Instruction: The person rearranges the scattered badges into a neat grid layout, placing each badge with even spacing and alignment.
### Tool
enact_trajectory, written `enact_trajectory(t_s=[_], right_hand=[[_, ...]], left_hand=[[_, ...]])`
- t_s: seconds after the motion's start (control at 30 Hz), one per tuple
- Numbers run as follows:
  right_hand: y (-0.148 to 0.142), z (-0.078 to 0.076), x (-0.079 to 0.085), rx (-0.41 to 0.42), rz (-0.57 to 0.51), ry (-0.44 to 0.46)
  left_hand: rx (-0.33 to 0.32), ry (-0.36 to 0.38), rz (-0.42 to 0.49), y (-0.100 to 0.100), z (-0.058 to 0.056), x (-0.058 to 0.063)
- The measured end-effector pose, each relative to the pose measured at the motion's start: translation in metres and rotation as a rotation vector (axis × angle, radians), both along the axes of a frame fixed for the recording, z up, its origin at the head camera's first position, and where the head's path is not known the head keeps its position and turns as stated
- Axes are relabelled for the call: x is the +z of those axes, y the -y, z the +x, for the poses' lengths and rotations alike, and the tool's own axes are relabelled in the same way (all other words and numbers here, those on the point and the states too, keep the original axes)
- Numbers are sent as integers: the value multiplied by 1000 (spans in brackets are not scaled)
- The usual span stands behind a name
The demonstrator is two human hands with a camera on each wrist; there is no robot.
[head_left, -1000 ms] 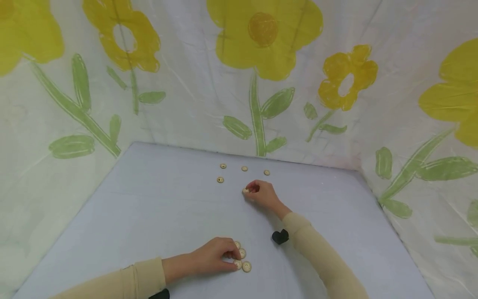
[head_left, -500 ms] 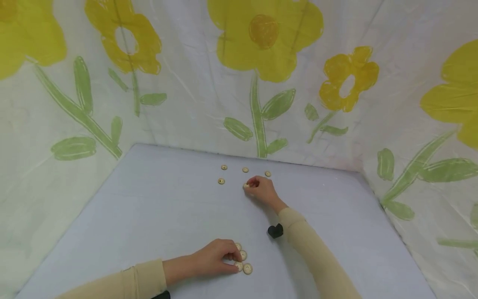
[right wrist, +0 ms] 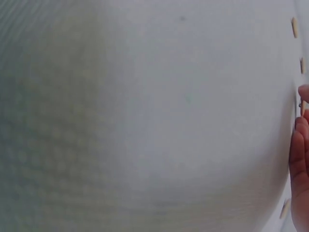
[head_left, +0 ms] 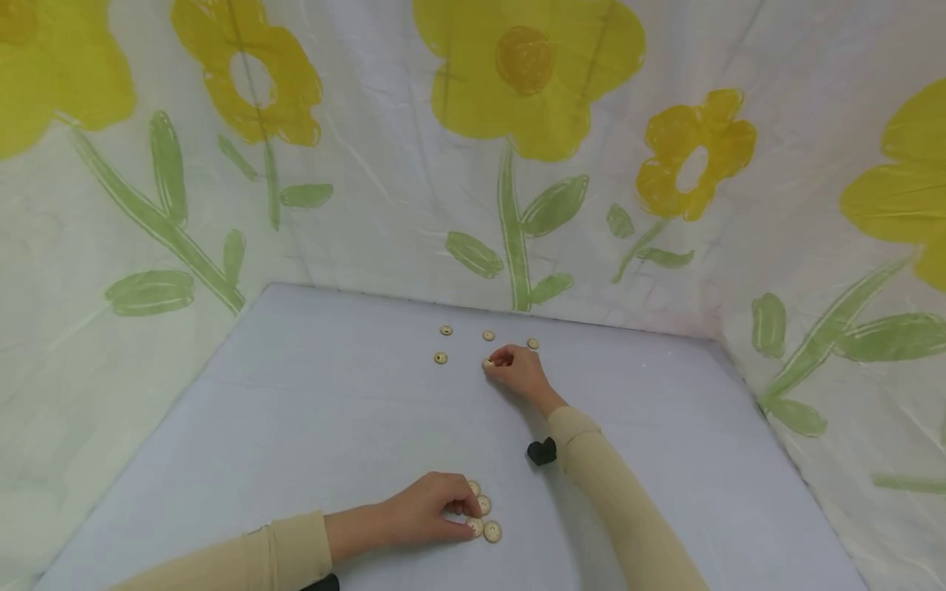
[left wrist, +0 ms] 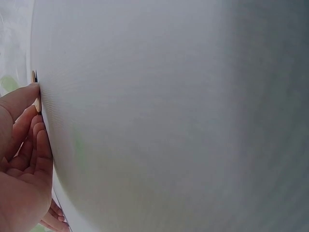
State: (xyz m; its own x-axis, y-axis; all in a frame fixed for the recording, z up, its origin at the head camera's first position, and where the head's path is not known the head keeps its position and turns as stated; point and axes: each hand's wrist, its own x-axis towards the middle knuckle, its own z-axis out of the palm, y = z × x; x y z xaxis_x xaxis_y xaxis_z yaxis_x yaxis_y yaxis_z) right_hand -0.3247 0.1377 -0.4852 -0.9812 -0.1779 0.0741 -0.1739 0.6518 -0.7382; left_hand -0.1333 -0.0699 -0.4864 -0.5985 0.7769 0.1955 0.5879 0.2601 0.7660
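My right hand [head_left: 521, 373] reaches over the far part of the table and pinches a pale wooden button [head_left: 487, 364] between thumb and fingertips. Nearer to me, my left hand [head_left: 429, 509] has its thumb and index finger at the edges of another wooden button [head_left: 475, 527] in a small group. Beside that one lie a button [head_left: 493, 532] to the right and two more just above, partly behind the fingers. In the left wrist view, the thumb and finger of the left hand [left wrist: 26, 140] close on a button [left wrist: 38, 104] seen edge-on. The right wrist view cuts off most of the right hand [right wrist: 300, 159].
Beyond the right hand, a row of buttons holds one left [head_left: 447, 330], one middle [head_left: 489, 336] and one right [head_left: 533, 343]; another button [head_left: 440, 358] lies below the left one. The pale table [head_left: 296, 443] meets a flowered cloth wall [head_left: 369, 205].
My right hand has moved a little farther away across the table with its button, closer to the row. The left hand stays at its group of buttons.
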Motion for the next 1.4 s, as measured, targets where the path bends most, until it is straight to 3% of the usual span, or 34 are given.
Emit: enact_trajectory(t_s=[0.7,1.1,1.4], right_hand=[[2,-3,-7,-17,-30,10],[0,2,-6,-25,-24,1],[-4,5,-11,-24,-92,-30]], left_hand=[[14,30,4,0,1,1],[8,15,11,0,1,0],[17,36,-11,0,1,0]])
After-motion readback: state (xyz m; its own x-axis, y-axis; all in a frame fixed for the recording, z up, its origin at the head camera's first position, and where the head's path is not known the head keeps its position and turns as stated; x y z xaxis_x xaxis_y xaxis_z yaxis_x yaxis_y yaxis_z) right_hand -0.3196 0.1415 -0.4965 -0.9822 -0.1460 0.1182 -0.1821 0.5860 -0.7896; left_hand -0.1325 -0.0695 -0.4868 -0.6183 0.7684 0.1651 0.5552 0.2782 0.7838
